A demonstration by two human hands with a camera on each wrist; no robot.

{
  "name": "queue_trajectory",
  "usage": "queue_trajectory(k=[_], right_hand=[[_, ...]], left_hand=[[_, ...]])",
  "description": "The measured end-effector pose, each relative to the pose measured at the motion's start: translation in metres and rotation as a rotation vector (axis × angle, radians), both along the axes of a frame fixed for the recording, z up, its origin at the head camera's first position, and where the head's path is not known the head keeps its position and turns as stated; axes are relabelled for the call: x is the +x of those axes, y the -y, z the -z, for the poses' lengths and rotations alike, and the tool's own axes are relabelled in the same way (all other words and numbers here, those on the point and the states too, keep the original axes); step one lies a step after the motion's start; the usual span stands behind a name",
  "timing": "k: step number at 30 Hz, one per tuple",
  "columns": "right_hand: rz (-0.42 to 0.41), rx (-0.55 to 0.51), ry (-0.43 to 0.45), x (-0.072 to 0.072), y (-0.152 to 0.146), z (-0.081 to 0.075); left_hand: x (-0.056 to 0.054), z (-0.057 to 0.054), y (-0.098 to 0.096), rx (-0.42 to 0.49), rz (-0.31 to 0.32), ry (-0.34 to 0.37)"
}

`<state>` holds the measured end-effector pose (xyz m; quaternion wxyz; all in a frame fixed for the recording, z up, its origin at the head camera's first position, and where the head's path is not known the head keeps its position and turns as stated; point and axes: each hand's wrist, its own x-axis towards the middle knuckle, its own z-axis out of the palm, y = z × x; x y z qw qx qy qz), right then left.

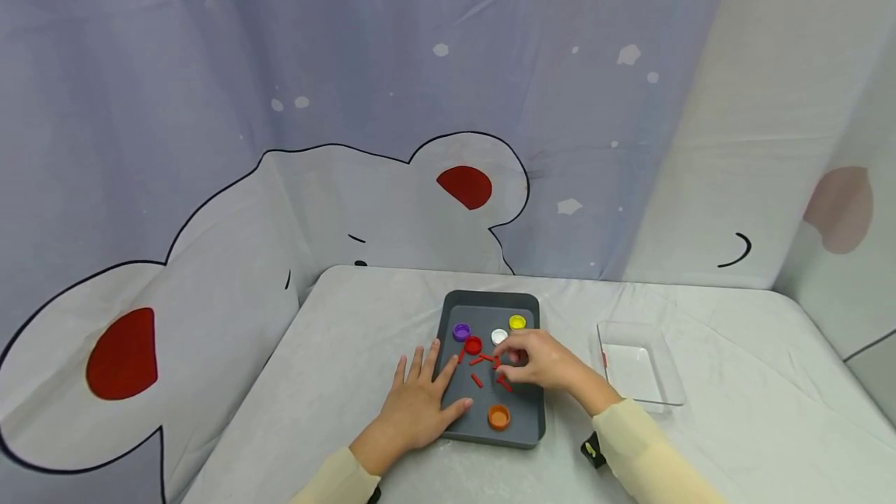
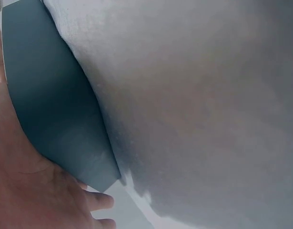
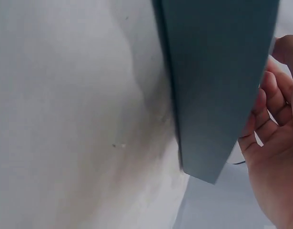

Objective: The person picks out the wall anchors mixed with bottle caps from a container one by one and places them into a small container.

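A grey tray (image 1: 518, 430) lies on the cloth-covered table, with several small red sticks (image 1: 477, 380) scattered over its middle. Fingers spread and straight, my left hand (image 1: 413, 409) rests on the tray's left rim. The right hand (image 1: 542, 362) reaches over the right rim, its thumb and index finger curled about a short red stick (image 1: 497, 362). Around the sticks stand a purple cup (image 1: 461, 332), a red cup (image 1: 473, 345), a white cup (image 1: 499, 337), a yellow cup (image 1: 517, 322) and an orange cup (image 1: 499, 417). Both wrist views show mostly the tray's outer wall; its contents are hidden there.
Right of the tray sits a clear plastic box (image 1: 640, 368) with a small red mark on its left side. White cloth (image 1: 364, 333) covers the table, and a printed curtain (image 1: 392, 84) hangs behind it.
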<state>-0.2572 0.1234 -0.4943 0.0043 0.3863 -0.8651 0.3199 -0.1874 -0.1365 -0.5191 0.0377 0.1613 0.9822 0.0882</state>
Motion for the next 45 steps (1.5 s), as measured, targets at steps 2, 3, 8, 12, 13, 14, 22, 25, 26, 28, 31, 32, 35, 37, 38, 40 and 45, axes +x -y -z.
queue_trajectory(k=[2, 3, 8, 12, 13, 14, 22, 25, 26, 28, 31, 32, 35, 37, 38, 40, 45], right_hand=[[0.009, -0.044, -0.009, 0.003, -0.003, -0.002], [0.014, -0.069, -0.017, 0.005, -0.005, -0.003], [0.048, -0.192, -0.047, 0.011, -0.014, -0.008], [0.070, -0.267, -0.074, 0.016, -0.021, -0.012], [0.080, -0.280, -0.074, 0.017, -0.023, -0.013], [0.088, -0.293, -0.079, 0.018, -0.025, -0.014], [0.167, -0.358, -0.096, 0.025, -0.043, -0.018], [0.190, -0.356, -0.092, 0.026, -0.050, -0.018], [0.198, -0.354, -0.093, 0.026, -0.054, -0.017], [0.225, -0.348, -0.091, 0.025, -0.060, -0.016], [0.273, -0.338, -0.091, 0.026, -0.072, -0.015], [0.285, -0.337, -0.093, 0.027, -0.075, -0.015], [0.310, -0.335, -0.105, 0.031, -0.085, -0.015], [0.322, -0.334, -0.117, 0.034, -0.092, -0.015], [0.329, -0.333, -0.125, 0.034, -0.095, -0.014], [0.353, -0.328, -0.138, 0.036, -0.103, -0.010], [0.409, -0.332, -0.154, 0.039, -0.122, -0.003]], left_hand=[[0.000, 0.001, 0.000, 0.002, 0.000, -0.001], [0.000, 0.001, 0.000, 0.001, 0.000, -0.001], [-0.001, 0.001, 0.000, 0.007, 0.003, -0.005], [0.000, 0.000, 0.000, 0.004, -0.001, -0.007], [0.000, 0.000, 0.000, 0.007, -0.001, -0.008], [0.000, 0.000, 0.000, 0.008, 0.000, -0.011], [0.002, -0.002, 0.001, 0.044, 0.010, -0.034], [0.003, -0.002, 0.001, 0.053, 0.011, -0.045], [0.002, -0.002, 0.001, 0.051, 0.011, -0.046], [0.002, -0.002, 0.001, 0.057, 0.010, -0.044], [0.002, -0.002, 0.000, 0.067, 0.014, -0.039], [0.001, -0.002, 0.000, 0.067, 0.014, -0.036], [0.001, -0.001, 0.000, 0.055, 0.009, -0.024], [0.000, 0.000, 0.000, 0.045, 0.003, -0.020], [0.000, 0.001, 0.000, 0.040, 0.000, -0.018], [-0.001, 0.003, 0.000, 0.039, -0.001, -0.020], [-0.001, 0.007, 0.001, 0.042, -0.003, -0.020]])
